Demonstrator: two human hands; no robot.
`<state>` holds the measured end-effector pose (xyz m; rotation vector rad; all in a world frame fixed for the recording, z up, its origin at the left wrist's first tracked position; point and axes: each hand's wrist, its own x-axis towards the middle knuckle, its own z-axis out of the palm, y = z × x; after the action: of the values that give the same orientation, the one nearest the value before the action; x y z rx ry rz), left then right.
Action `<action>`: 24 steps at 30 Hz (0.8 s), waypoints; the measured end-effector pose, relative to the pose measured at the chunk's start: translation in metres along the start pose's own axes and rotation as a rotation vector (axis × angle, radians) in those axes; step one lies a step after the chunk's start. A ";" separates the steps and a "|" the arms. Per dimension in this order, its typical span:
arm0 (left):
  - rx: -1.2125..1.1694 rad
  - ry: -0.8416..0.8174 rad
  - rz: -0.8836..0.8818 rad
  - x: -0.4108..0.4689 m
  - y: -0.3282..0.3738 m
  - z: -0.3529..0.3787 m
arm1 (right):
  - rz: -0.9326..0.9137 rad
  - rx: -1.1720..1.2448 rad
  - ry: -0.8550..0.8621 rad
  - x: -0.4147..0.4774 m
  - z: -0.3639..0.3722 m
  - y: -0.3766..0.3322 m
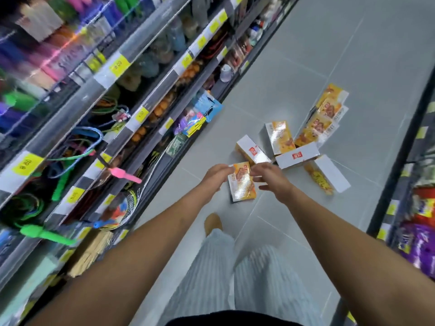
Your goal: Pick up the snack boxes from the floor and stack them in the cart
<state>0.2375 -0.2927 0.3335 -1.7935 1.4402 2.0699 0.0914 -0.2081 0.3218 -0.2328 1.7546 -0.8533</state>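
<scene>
Several orange and white snack boxes lie scattered on the grey tiled floor. The nearest box [242, 184] lies face up between my two outstretched hands. My left hand [214, 174] hovers at its upper left corner with relaxed fingers. My right hand [273, 181] is at its upper right corner with fingers spread. Whether either hand touches the box is unclear. Beyond lie a white-sided box [253, 151], a glossy box [280, 137], a long white box [297, 157], another box [327, 176] to the right, and a stack [327, 111] farther back. No cart is in view.
A tall store shelf [131, 74] with yellow price tags and hanging ropes and toys runs along the left. A pink handle [124, 174] sticks out into the aisle. Another shelf [414, 208] with snack bags stands on the right. My striped trousers and tan shoe [213, 223] are below the hands.
</scene>
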 end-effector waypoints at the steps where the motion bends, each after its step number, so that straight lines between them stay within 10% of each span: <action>1: 0.015 -0.008 -0.003 0.006 0.009 0.004 | -0.004 0.002 0.020 0.007 -0.006 -0.004; 24: -0.080 0.133 -0.143 0.242 0.102 0.158 | 0.180 -0.311 -0.036 0.292 -0.146 -0.036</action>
<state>-0.0185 -0.3707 0.1848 -2.0346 1.2313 1.9989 -0.1551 -0.3316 0.1434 -0.2875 1.8391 -0.4431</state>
